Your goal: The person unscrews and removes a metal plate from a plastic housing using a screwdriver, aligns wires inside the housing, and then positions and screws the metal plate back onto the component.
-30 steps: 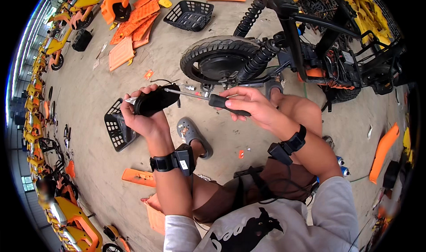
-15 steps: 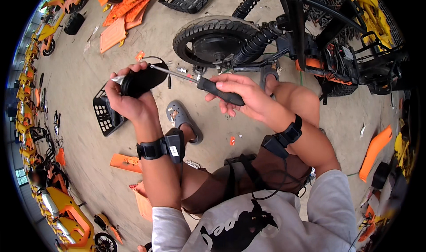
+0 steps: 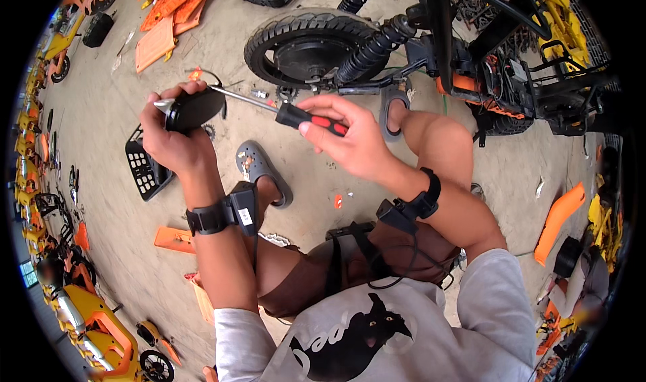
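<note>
My left hand (image 3: 169,136) is raised and closed round a black round part (image 3: 198,108) with a flat dark face and a shiny pointed silver piece at its side. A thin dark cable (image 3: 214,76) loops from its upper edge. In my right hand (image 3: 346,136) is a screwdriver (image 3: 294,116) with a black and red handle, the thumb and fingers gripping it. Its metal shaft points left, and the tip is at the upper rim of the part, beside my left fingertips. Whether the tip sits in a screw cannot be made out.
A partly stripped motorbike (image 3: 464,65) with its rear wheel (image 3: 316,52) stands ahead to the right. Black plastic baskets (image 3: 145,170) and orange panels (image 3: 156,44) lie on the concrete floor (image 3: 108,153). Yellow bikes (image 3: 101,321) line the left side. An orange strip (image 3: 560,224) lies right.
The whole scene has shifted slightly left and up in view. My right hand has rolled the screwdriver, so red on its handle now shows. The black part's flat face has tilted.
</note>
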The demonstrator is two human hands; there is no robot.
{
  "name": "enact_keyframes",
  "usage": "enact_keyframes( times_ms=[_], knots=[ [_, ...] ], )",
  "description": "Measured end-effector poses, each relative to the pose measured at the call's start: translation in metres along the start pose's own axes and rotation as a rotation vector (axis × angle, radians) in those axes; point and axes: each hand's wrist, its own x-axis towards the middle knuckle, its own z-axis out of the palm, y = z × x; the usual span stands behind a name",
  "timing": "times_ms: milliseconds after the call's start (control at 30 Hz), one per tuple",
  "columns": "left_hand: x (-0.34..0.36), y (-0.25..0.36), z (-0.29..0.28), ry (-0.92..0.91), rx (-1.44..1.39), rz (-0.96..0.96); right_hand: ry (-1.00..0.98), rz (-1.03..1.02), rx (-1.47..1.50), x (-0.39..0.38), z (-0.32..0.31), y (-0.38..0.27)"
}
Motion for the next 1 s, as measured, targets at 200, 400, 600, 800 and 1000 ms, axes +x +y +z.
enact_keyframes(
  times_ms=[200, 400, 600, 800, 1000],
  knots=[
    [-0.003, -0.003, 0.008, 0.026, 0.001, -0.008, 0.014, 0.048, 0.025, -0.001, -0.002, -0.004],
    [-0.011, -0.001, 0.013, -0.031, 0.023, -0.047, -0.071, 0.374, 0.257, 0.007, -0.015, -0.013],
    [-0.017, -0.006, 0.020, 0.085, 0.087, -0.034, 0.189, -0.213, -0.377, -0.005, 0.000, -0.011],
    [-0.020, -0.005, 0.025, 0.053, 0.162, 0.051, 0.331, 0.374, 0.604, 0.016, -0.018, -0.008],
    [-0.021, -0.011, 0.020, 0.057, 0.377, 0.213, 0.311, 0.476, 0.801, 0.020, -0.022, -0.010]
  ],
)
